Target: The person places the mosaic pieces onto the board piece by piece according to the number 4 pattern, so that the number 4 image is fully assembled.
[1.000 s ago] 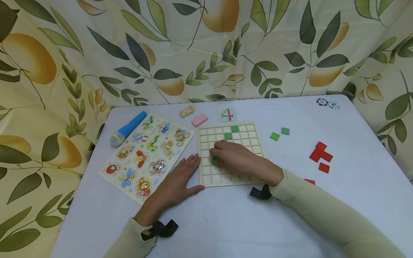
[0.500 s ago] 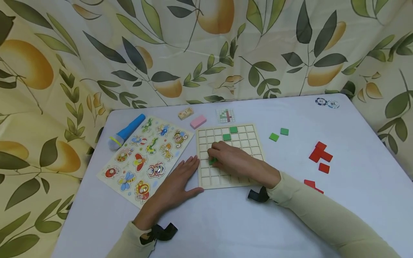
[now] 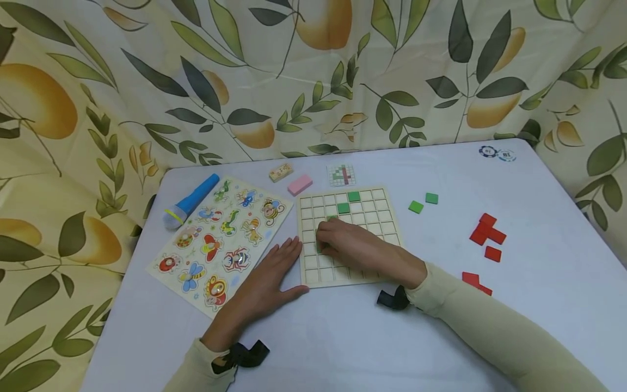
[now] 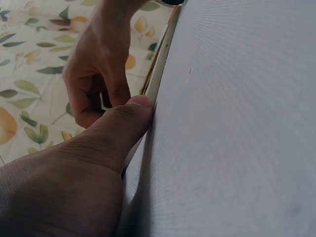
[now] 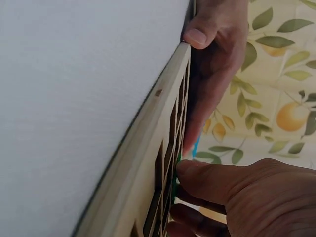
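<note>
Blue toy torch (image 3: 191,200): lies at the far left of the white table (image 3: 343,337), just beyond the insect puzzle; plays no part here.
Insect peg puzzle (image 3: 221,239): lies flat left of the grid board, close to the left hand; best left undisturbed.
Left hand (image 3: 264,283): lies flat on the table, fingers straight and close together along the board's left edge, thumb (image 4: 129,118) pressed to its near left corner. A good brace, I judge: it keeps the board from sliding under the other hand's push.
Wooden grid board (image 3: 349,235): lies flat in the middle of the table; two green tiles sit in cells near its far side, and a third (image 3: 332,218) peeks out just beyond the right hand's knuckles.
Green square tile (image 5: 177,170): in the left-middle part of the grid, under the right fingertips, only a sliver showing; whether it is fully down in its cell I cannot tell.
Right hand (image 3: 355,246): rests on the board, fingers curled down and bunched, tips pinching or pressing the tile. To seat it well, I would square its edges to the cell walls, then press straight down, not sideways.
Pattern card (image 3: 342,175): beyond the board; worth checking for the cell.
Loose green tiles (image 3: 423,202): right of the board, apart from it.
Red tiles (image 3: 487,233): farther right.
</note>
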Demonstrator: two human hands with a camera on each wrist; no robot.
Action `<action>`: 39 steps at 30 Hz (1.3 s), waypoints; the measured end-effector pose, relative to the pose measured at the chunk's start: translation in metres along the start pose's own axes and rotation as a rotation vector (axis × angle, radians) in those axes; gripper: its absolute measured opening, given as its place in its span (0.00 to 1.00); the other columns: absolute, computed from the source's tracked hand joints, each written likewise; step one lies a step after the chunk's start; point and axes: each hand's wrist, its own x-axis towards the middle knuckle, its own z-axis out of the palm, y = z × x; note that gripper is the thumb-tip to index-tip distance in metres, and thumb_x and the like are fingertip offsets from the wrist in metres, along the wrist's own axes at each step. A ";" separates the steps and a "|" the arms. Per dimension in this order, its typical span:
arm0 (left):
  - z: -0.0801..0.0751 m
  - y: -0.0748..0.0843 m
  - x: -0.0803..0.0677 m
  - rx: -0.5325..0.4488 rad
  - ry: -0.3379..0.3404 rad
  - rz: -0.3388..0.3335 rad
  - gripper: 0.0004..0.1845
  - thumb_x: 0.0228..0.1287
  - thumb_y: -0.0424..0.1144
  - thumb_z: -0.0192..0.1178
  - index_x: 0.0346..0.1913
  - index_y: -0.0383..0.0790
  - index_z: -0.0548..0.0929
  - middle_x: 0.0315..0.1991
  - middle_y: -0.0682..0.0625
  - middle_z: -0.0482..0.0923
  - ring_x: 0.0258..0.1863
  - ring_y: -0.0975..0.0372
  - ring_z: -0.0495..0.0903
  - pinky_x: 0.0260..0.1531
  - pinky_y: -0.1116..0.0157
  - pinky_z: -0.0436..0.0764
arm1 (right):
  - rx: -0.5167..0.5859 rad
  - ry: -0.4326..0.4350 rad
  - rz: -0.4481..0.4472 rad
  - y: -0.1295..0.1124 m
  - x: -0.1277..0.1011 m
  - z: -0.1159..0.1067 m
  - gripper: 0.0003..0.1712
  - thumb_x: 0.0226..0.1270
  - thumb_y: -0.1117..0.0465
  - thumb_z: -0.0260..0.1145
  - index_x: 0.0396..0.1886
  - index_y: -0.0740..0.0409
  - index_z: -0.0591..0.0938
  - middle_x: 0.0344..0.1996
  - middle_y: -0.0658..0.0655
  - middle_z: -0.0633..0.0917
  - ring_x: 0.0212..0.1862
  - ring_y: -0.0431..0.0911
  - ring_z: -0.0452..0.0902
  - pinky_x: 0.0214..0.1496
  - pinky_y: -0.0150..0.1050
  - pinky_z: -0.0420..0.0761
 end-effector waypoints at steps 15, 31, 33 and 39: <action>0.003 0.000 0.001 0.006 0.027 0.013 0.54 0.66 0.60 0.72 0.86 0.46 0.57 0.87 0.52 0.53 0.88 0.59 0.51 0.89 0.55 0.53 | 0.074 0.330 0.029 0.037 -0.072 -0.034 0.15 0.72 0.69 0.72 0.54 0.53 0.86 0.54 0.49 0.87 0.55 0.42 0.85 0.58 0.32 0.89; 0.002 -0.001 0.002 -0.004 0.004 0.003 0.53 0.67 0.61 0.71 0.86 0.47 0.55 0.87 0.53 0.52 0.89 0.60 0.49 0.90 0.55 0.51 | 0.316 0.527 0.812 0.105 -0.127 -0.031 0.24 0.86 0.55 0.56 0.75 0.53 0.75 0.68 0.61 0.78 0.55 0.52 0.77 0.42 0.19 0.75; 0.002 -0.001 0.002 -0.005 0.004 0.004 0.53 0.67 0.61 0.71 0.86 0.47 0.56 0.87 0.53 0.53 0.89 0.59 0.49 0.90 0.55 0.52 | 0.281 0.498 0.821 0.109 -0.126 -0.027 0.24 0.85 0.57 0.57 0.75 0.56 0.75 0.66 0.64 0.77 0.55 0.56 0.76 0.44 0.26 0.76; 0.001 -0.002 0.002 -0.004 -0.006 -0.002 0.53 0.66 0.61 0.72 0.86 0.47 0.56 0.87 0.53 0.53 0.89 0.59 0.49 0.90 0.54 0.52 | 0.200 0.448 0.792 0.117 -0.126 -0.018 0.27 0.79 0.59 0.66 0.73 0.64 0.76 0.62 0.70 0.75 0.50 0.56 0.75 0.42 0.31 0.74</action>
